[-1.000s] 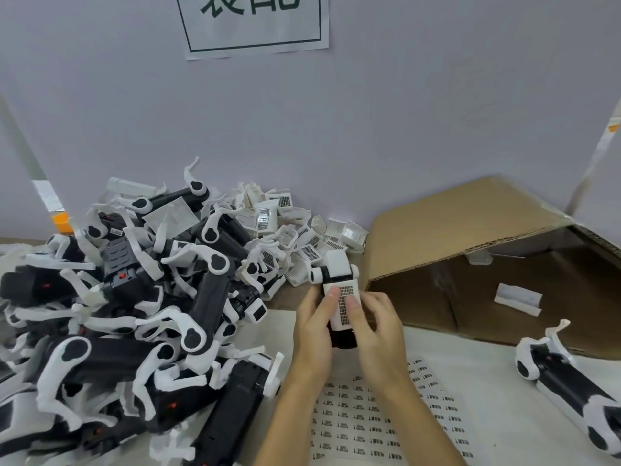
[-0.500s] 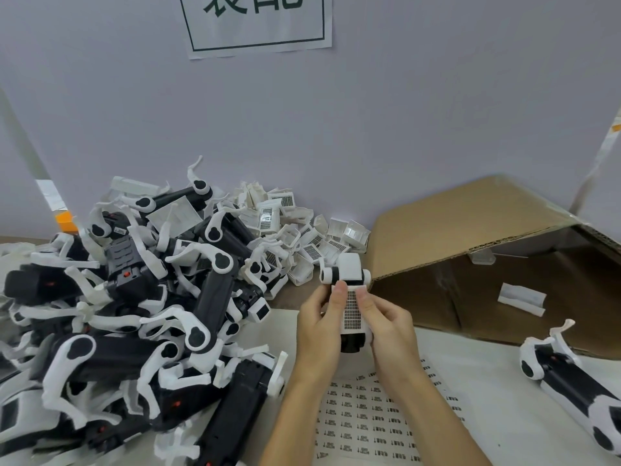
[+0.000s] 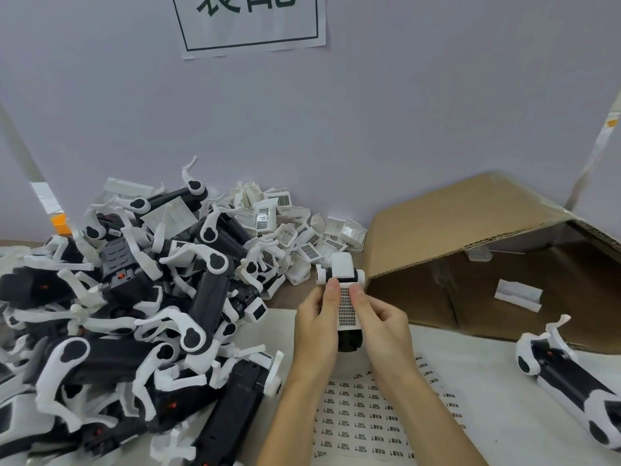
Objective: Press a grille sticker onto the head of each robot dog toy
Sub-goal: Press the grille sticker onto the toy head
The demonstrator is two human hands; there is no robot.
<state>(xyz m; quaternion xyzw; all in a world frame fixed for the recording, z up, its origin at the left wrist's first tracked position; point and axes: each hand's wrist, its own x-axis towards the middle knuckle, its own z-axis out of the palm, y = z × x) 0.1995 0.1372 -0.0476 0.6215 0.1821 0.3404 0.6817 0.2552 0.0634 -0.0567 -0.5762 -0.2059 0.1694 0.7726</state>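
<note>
A white robot dog head (image 3: 342,268) with a black lower part is held upright between both hands above the table. A grille sticker (image 3: 346,307) runs down its white face. My left hand (image 3: 316,322) grips the head's left side, thumb lying along the sticker's left edge. My right hand (image 3: 381,322) grips the right side, thumb tip by the sticker's top right. A sticker sheet (image 3: 373,418) lies flat below my wrists.
A big heap of black-and-white robot dog toys (image 3: 134,314) fills the left. Loose white head shells with grilles (image 3: 295,237) pile against the wall. An open cardboard box (image 3: 470,257) lies on its side at right; one dog (image 3: 571,381) lies in front of it.
Both hands lifted the head slightly up and to the right. The thumbs slid up along the sticker, from its middle to near its top.
</note>
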